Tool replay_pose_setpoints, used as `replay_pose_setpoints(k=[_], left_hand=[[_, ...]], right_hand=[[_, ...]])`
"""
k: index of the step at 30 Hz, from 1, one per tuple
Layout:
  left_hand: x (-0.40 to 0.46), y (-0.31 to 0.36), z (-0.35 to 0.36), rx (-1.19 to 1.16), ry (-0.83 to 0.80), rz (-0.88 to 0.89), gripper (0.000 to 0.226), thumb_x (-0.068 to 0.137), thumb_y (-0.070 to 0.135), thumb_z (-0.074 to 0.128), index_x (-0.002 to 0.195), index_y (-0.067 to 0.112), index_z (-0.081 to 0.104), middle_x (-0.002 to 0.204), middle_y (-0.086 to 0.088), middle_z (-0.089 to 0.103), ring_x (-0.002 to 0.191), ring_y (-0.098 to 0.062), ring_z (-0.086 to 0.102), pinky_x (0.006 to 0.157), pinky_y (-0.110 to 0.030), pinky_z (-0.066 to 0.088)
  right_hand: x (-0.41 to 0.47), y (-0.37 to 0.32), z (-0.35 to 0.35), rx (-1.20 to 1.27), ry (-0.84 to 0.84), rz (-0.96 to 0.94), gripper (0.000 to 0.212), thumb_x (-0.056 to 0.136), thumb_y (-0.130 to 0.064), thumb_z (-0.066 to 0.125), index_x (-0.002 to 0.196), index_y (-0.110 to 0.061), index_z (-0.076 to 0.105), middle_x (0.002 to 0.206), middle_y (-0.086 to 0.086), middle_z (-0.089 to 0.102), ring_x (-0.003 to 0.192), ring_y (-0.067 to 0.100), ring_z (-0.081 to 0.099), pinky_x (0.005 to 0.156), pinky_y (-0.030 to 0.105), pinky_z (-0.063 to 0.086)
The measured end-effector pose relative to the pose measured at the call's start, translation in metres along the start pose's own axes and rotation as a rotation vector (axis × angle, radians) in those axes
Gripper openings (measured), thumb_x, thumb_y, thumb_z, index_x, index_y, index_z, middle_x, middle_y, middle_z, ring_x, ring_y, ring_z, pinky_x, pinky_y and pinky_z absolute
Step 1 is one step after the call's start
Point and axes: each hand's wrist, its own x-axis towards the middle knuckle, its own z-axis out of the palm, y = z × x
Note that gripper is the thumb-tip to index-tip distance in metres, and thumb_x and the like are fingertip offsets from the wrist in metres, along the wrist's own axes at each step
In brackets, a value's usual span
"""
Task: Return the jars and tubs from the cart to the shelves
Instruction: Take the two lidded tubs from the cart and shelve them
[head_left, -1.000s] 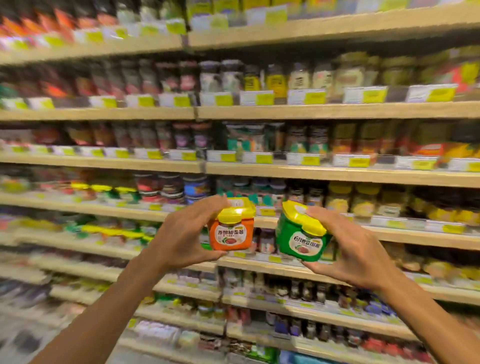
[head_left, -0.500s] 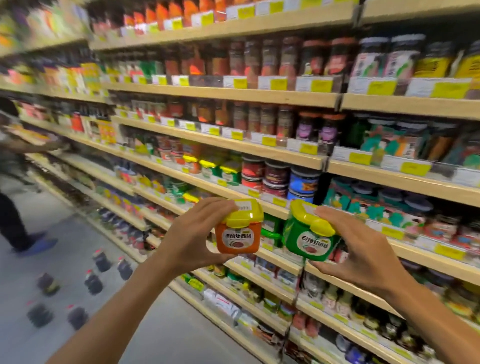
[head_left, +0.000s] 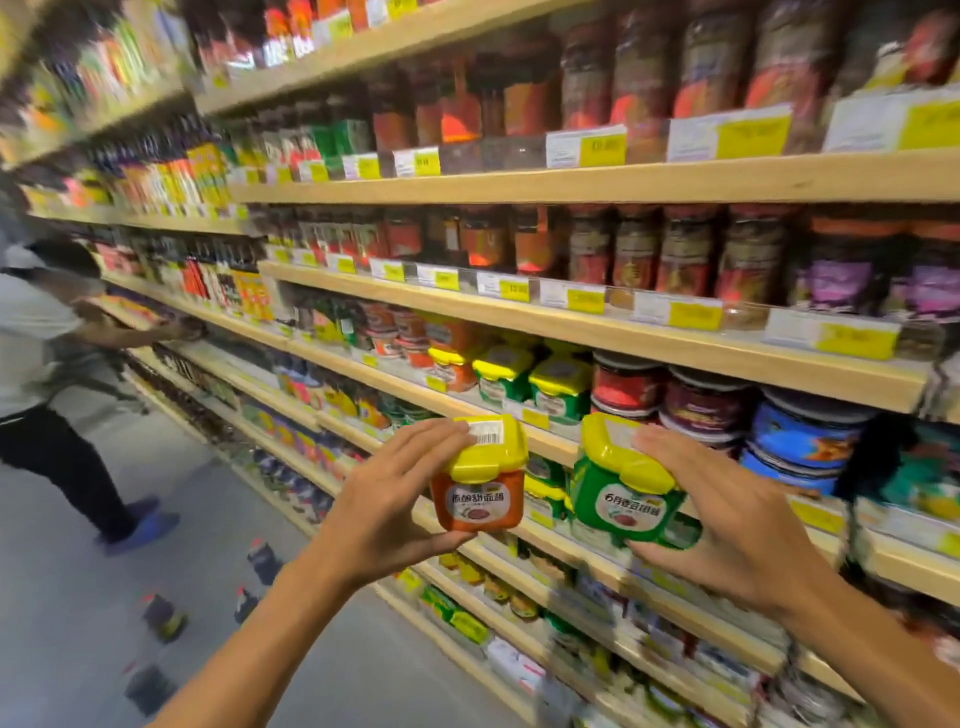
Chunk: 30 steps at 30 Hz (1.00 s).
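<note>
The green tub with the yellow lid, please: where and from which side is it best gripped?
Grip the green tub across its height, lid top to base, from its right side, as the right hand does now. It leans left, and the flat lid and base give the fingers firm faces.

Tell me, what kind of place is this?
Most likely a grocery store aisle. Long wooden shelves are packed with jars and tubs, yellow price tags line the shelf edges, and another person reaches into the shelves farther down the aisle.
</note>
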Motion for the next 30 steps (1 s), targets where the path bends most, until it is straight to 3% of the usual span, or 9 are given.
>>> replay_pose_setpoints(k=[11,20,30], left_hand=[[0.025,-0.145,0.015,-0.059,0.040,0.103,0.084,0.078,0.046,0.083,0.143,0.004,0.049,0.149,-0.006,0.049,0.140,-0.025,0.045,0.106,-0.048,0.047],[0.052,-0.250,0.032,-0.179,0.071,0.316,0.081,0.078,0.044,0.083,0.141,0.004,0.052,0.147,-0.007,0.051,0.138,-0.025,0.047,0.106,-0.046,0.046],[0.058,-0.298,0.067,-0.338,0.099,0.470,0.082,0.078,0.044,0.083,0.142,0.006,0.050,0.149,-0.005,0.050,0.140,-0.023,0.044,0.107,-0.045,0.046]], right_hand=[[0.093,-0.005,0.082,-0.056,-0.030,0.055,0.091,0.070,-0.049,0.085,0.146,-0.013,0.051,0.154,0.001,0.047,0.140,0.016,0.048,0.111,0.033,0.042],[0.134,-0.046,0.126,-0.226,0.014,0.214,0.090,0.070,-0.044,0.087,0.146,-0.011,0.050,0.154,0.003,0.047,0.140,0.016,0.047,0.112,0.035,0.042],[0.127,-0.086,0.156,-0.367,0.010,0.389,0.101,0.068,-0.043,0.091,0.151,-0.016,0.042,0.157,0.001,0.042,0.145,0.016,0.041,0.113,0.037,0.042]])
